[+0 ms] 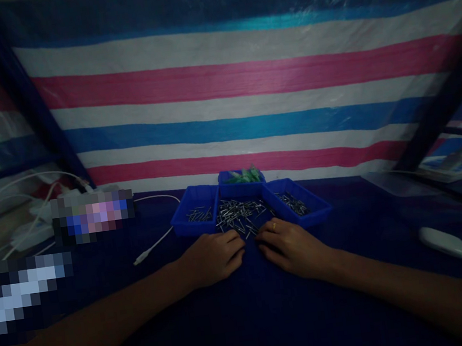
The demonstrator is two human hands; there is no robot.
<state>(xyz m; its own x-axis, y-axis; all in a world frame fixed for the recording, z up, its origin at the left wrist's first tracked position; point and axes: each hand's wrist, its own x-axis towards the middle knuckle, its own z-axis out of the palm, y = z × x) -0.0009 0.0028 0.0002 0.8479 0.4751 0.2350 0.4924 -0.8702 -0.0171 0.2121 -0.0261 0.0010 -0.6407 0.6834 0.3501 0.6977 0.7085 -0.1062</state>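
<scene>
striped sheet point(219, 81), white cable point(142, 257), rounded object point(443, 242)

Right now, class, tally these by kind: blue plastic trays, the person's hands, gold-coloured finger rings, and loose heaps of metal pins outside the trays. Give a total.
Blue plastic trays: 3
Hands: 2
Gold-coloured ring: 1
Loose heap of metal pins: 1
Total: 7

Bare left forearm point(117, 315) and bare right forearm point(398, 281), slim wrists, bare left hand point(214, 258), bare right hand point(292, 246) wearing a small gold-coloured finger ring point(274, 225), its design too small to tell.
</scene>
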